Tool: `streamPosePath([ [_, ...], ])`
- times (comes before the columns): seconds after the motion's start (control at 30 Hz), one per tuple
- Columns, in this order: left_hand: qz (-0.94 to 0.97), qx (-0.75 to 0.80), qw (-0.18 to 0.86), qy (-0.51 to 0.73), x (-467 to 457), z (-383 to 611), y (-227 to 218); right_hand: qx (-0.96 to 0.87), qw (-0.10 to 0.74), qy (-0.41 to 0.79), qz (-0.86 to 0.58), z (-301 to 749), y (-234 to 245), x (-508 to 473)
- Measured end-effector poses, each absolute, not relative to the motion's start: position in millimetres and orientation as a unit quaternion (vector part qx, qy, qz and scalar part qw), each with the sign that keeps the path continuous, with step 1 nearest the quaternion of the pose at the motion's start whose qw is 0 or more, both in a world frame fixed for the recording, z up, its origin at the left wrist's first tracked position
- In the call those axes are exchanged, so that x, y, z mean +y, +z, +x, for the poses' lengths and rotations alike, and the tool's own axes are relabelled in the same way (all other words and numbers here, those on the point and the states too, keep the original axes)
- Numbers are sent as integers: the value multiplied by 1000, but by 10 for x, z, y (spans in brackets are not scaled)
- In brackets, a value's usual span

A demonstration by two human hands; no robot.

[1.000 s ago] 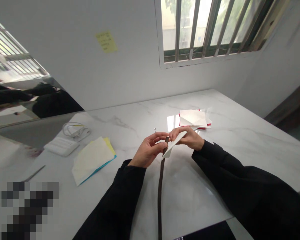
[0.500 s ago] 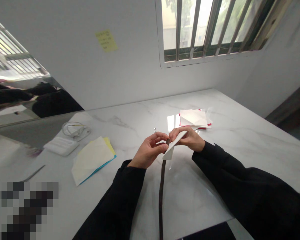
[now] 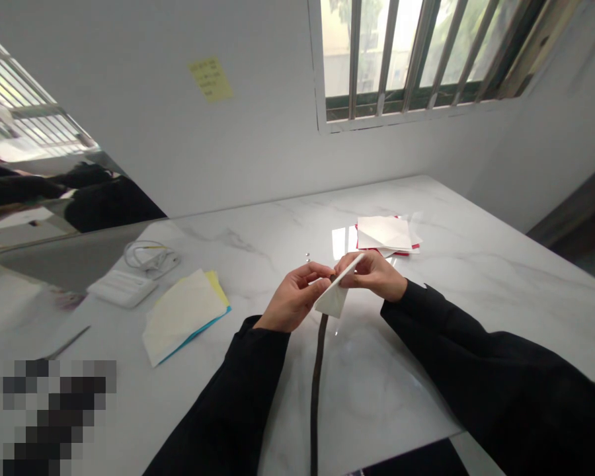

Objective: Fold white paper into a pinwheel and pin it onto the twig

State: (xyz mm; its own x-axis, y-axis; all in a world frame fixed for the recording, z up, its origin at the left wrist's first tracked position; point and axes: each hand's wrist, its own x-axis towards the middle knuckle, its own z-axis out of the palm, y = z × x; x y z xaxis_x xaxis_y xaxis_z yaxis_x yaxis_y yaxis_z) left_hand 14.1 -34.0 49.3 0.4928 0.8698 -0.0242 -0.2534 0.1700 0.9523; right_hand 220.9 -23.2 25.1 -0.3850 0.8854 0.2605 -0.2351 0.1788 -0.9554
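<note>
Above the white marble table (image 3: 476, 277), both my hands meet at mid-frame. My left hand (image 3: 295, 299) pinches the lower left edge of a small folded white paper (image 3: 333, 297). My right hand (image 3: 374, 272) pinches that paper's upper corner. The paper is a triangle and hides the top end of a dark brown strap (image 3: 317, 383) that hangs from the hands down to the bottom of the frame. Which hand holds the strap I cannot tell.
A stack of white and red paper squares (image 3: 384, 235) lies just beyond my hands. To the left lie cream, yellow and blue sheets (image 3: 183, 314), a white flat device (image 3: 121, 287), a coiled white cable (image 3: 149, 256) and a thin rod (image 3: 69, 342). A mirror leans at far left.
The paper has turned in my fingers and now shows more of its face, covering the strap's top end. Both hands stay in place.
</note>
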Motion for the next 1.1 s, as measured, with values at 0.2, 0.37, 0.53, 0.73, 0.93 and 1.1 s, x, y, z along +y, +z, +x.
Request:
streamPosePath([
  [0.2,484,330,702,405,-323,148,433,-583,456,610,-281,2196,246,-254],
  [0.37,461,332,713,411,-319,161,417,-587,455,606,-286,2176,211,-253],
  [0.53,457,323,724,403,-296,143,360,-596,450,598,-291,2169,193,-238],
  [0.73,464,320,732,383,-211,85,195,-610,433,585,-314,2156,157,-210],
  [0.93,438,308,722,438,-97,66,73,-620,468,505,-376,2145,20,-109],
  [1.1,372,311,682,548,44,-61,57,-614,445,476,-444,2111,-71,-90],
])
